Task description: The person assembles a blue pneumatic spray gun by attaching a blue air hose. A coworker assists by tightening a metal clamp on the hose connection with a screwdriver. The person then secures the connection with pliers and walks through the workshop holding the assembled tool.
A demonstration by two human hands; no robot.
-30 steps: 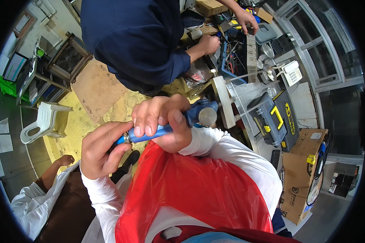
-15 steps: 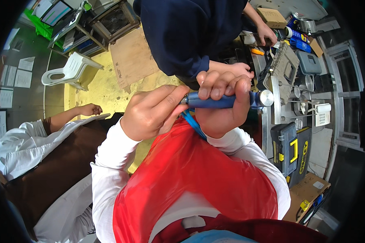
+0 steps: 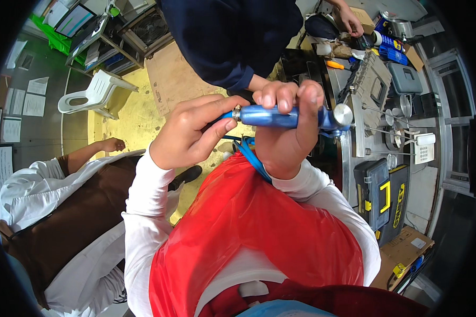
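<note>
My right hand (image 3: 285,129) is wrapped round the blue barrel of a hose-fed hand tool (image 3: 267,117), held level in front of my chest. A round silver cap (image 3: 343,114) sits at the tool's right end. At its left end is a small metal hose clamp (image 3: 237,112). The thumb and fingers of my left hand (image 3: 190,132) pinch the blue hose (image 3: 225,115) right beside that clamp. More of the hose hangs in a loop below the tool, in front of my red apron (image 3: 259,206). The palm side of the left hand is hidden.
A person in dark blue (image 3: 227,37) stands close ahead, a hand over the cluttered bench. On my left is another person in a white coat and brown apron (image 3: 85,211). A white plastic chair (image 3: 98,92), toolboxes (image 3: 372,193) and a grey case (image 3: 372,87) stand around.
The tool has shifted slightly up, and my left fingers have moved off its end a little, baring the clamp and hose. The person ahead has moved left, one hand no longer near the tool.
</note>
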